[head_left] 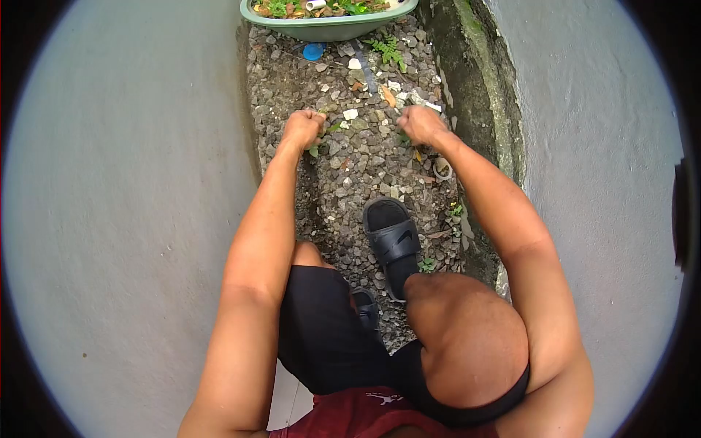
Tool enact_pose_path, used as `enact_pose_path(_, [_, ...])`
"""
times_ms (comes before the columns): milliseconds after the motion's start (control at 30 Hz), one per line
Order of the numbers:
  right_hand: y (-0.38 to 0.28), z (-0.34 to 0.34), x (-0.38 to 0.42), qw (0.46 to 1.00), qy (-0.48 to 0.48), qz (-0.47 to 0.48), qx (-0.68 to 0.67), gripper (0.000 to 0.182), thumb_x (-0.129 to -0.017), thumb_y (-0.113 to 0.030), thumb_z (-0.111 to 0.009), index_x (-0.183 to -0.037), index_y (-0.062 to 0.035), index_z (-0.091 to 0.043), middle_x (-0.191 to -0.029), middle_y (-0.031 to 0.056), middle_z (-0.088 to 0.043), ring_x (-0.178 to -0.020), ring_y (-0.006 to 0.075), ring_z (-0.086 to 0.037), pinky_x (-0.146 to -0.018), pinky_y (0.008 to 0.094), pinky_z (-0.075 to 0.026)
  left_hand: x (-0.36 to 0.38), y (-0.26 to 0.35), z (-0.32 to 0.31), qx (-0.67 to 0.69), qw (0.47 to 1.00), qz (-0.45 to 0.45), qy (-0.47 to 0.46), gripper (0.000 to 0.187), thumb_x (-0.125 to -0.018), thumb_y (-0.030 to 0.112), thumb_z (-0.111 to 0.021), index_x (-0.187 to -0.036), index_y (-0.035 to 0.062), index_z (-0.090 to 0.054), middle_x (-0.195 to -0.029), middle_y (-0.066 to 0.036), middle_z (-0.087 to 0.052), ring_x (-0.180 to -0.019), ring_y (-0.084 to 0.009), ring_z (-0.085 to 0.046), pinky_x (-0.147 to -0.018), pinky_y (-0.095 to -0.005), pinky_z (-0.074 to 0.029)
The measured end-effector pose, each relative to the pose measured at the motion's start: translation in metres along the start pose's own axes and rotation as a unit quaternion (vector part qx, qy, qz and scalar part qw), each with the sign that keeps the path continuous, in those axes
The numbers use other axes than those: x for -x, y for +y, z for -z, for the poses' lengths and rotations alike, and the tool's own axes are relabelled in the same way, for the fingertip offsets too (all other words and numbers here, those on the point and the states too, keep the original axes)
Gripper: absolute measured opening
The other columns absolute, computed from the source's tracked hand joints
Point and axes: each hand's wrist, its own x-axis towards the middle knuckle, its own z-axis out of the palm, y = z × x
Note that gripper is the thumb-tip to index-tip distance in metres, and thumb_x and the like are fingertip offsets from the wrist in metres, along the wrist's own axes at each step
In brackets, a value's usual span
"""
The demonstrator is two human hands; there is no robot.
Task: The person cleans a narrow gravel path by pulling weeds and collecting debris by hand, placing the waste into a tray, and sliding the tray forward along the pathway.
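Note:
My left hand (302, 131) is closed low over the gravel (358, 171), its fingers pinched on a small green weed (314, 151) whose leaves show beside and below them. Across from it, my right hand (422, 125) is curled shut near the strip's right side. A bit of green leaf shows under its fingers; most of what it grips is hidden. Between the hands lie pale stone chips (350, 114) and a brown dry leaf (387, 95).
A green basin (328, 29) with plants and litter stands at the far end. Near it lie a blue cap (313, 52) and a fern-like weed (388, 51). A mossy concrete edge (496, 95) runs along the right. My black slide sandal (395, 237) rests on the gravel.

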Motion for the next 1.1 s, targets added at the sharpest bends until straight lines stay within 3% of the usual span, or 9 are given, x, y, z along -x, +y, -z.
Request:
enact_pose_path(33, [0.004,0.003,-0.008,0.991,0.116,0.022,0.067,0.025,-0.087,-0.019,-0.048,-0.091,-0.0011,-0.065,-0.092,0.0219,-0.066,-0.086,0.0378,-0.064,-0.079,0.0463,-0.051,0.000,-0.001,0.000,-0.001,1.000,-0.001,0.001,0.021,-0.089,0.028,-0.060,-0.090,0.0071,-0.062,-0.078,-0.002,-0.063,-0.056,-0.0104,-0.054,-0.045,-0.0250,-0.036])
enact_pose_path(133, [0.004,0.007,-0.028,0.980,0.194,0.051,0.009,0.026,-0.087,-0.020,-0.049,-0.102,-0.0033,-0.063,-0.094,0.0219,-0.065,-0.088,0.0400,-0.062,-0.082,0.0463,-0.049,-0.002,-0.009,0.000,-0.009,1.000,-0.001,-0.002,0.023,-0.089,0.029,-0.060,-0.089,0.0064,-0.062,-0.080,-0.004,-0.064,-0.058,-0.0121,-0.056,-0.046,-0.0258,-0.038])
enact_pose_path(200, [-0.003,0.002,-0.038,0.962,0.253,0.101,0.002,0.027,-0.089,-0.021,-0.048,-0.106,-0.0051,-0.061,-0.102,0.0225,-0.062,-0.091,0.0404,-0.061,-0.084,0.0474,-0.048,0.000,-0.014,0.002,-0.010,1.000,0.003,0.008,0.024,-0.087,0.028,-0.062,-0.086,0.0035,-0.064,-0.075,-0.005,-0.064,-0.058,-0.0142,-0.058,-0.054,-0.0296,-0.046])
enact_pose_path(233, [-0.005,0.001,-0.045,0.965,0.246,0.084,0.025,0.026,-0.089,-0.022,-0.048,-0.104,-0.0052,-0.062,-0.103,0.0225,-0.062,-0.093,0.0405,-0.061,-0.084,0.0475,-0.048,0.000,-0.013,0.004,-0.009,1.000,0.003,0.015,0.025,-0.087,0.027,-0.063,-0.084,0.0020,-0.065,-0.072,-0.006,-0.064,-0.058,-0.0152,-0.060,-0.057,-0.0315,-0.050])
enact_pose_path(433, [-0.010,-0.024,-0.070,0.972,0.168,0.044,0.156,0.027,-0.091,-0.024,-0.047,-0.106,-0.0056,-0.060,-0.114,0.0224,-0.056,-0.102,0.0414,-0.058,-0.086,0.0468,-0.048,-0.020,-0.030,0.001,-0.002,1.000,-0.018,0.018,0.027,-0.086,0.029,-0.063,-0.080,0.0026,-0.063,-0.070,-0.005,-0.064,-0.055,-0.0155,-0.059,-0.058,-0.0326,-0.047])
enact_pose_path(567, [-0.020,0.002,-0.069,0.951,0.300,0.042,0.065,0.024,-0.088,-0.020,-0.052,-0.105,-0.0035,-0.053,-0.111,0.0223,-0.053,-0.096,0.0417,-0.059,-0.083,0.0483,-0.049,-0.025,-0.037,0.006,-0.004,1.000,-0.005,-0.010,0.025,-0.088,0.028,-0.062,-0.089,0.0032,-0.063,-0.079,-0.005,-0.063,-0.068,-0.0145,-0.058,-0.059,-0.0297,-0.049])
enact_pose_path(767, [-0.027,0.036,-0.109,0.924,0.252,0.186,0.219,0.020,-0.087,-0.013,-0.049,-0.106,-0.0065,-0.052,-0.116,0.0194,-0.053,-0.095,0.0365,-0.062,-0.079,0.0474,-0.051,-0.024,-0.033,0.007,0.037,0.999,-0.002,0.002,0.025,-0.089,0.030,-0.062,-0.091,0.0050,-0.063,-0.079,-0.003,-0.063,-0.063,-0.0129,-0.055,-0.055,-0.0274,-0.045])
enact_pose_path(967, [-0.030,0.046,-0.143,0.918,0.197,0.107,0.329,0.027,-0.091,-0.011,-0.039,-0.108,-0.0053,-0.059,-0.120,0.0175,-0.055,-0.094,0.0341,-0.064,-0.080,0.0437,-0.053,-0.021,-0.023,0.006,0.055,0.998,-0.009,-0.009,0.024,-0.090,0.030,-0.061,-0.089,0.0063,-0.062,-0.077,-0.002,-0.062,-0.062,-0.0107,-0.053,-0.055,-0.0260,-0.044])
enact_pose_path(1100, [-0.030,0.048,-0.140,0.944,0.234,0.049,0.228,0.032,-0.094,-0.016,-0.035,-0.110,-0.0034,-0.059,-0.111,0.0197,-0.061,-0.100,0.0340,-0.063,-0.085,0.0419,-0.051,-0.027,-0.024,0.008,0.072,0.997,-0.005,-0.012,0.022,-0.090,0.029,-0.060,-0.087,0.0071,-0.061,-0.076,-0.001,-0.062,-0.061,-0.0096,-0.052,-0.053,-0.0244,-0.042])
